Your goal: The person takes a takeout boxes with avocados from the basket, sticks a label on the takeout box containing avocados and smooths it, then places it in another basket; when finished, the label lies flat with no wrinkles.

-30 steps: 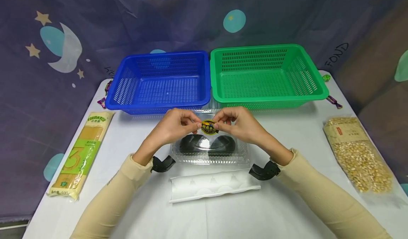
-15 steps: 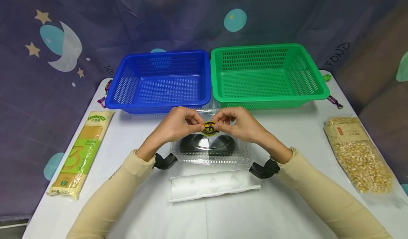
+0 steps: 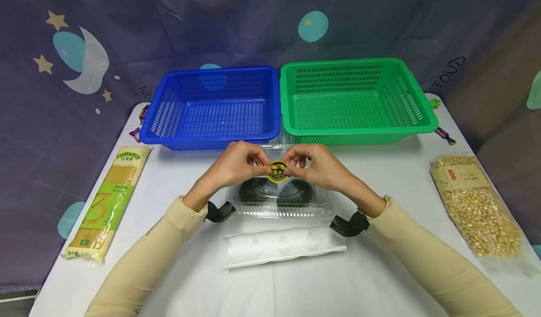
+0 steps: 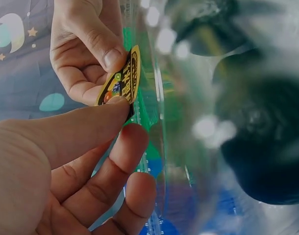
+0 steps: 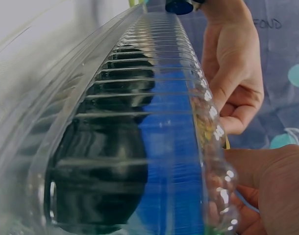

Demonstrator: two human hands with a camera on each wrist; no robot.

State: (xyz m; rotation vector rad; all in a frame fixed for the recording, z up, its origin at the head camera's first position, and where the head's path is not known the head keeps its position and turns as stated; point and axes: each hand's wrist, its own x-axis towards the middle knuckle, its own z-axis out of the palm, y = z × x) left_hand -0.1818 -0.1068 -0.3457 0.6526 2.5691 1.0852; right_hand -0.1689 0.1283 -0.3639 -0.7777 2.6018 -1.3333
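Between both hands, just above a lidded clear plastic box (image 3: pixel 279 209), is a round black-and-yellow sticker (image 3: pixel 277 175) with fruit pictures and lettering. My left hand (image 3: pixel 238 166) pinches its left edge between thumb and finger. Its right edge is pinched by my right hand (image 3: pixel 317 166). In the left wrist view the sticker (image 4: pixel 124 81) stands at a slant near the lid. Dark rounded items (image 5: pixel 105 166) lie inside the box, seen through its ribbed wall in the right wrist view; their kind is unclear. Whether the sticker touches the lid cannot be told.
A curled white sheet (image 3: pixel 283 244) lies in front of the box. Behind stand a blue basket (image 3: pixel 211 141) and a green basket (image 3: pixel 355 131). Spaghetti (image 3: pixel 103 204) lies left, a bag of corn kernels (image 3: pixel 477 209) right. Small wrapped candies (image 3: pixel 444 135) sit by the baskets.
The sticker has come down slightly and now shows its face more fully. My left hand has shifted a little to the right; the right hand has barely moved.
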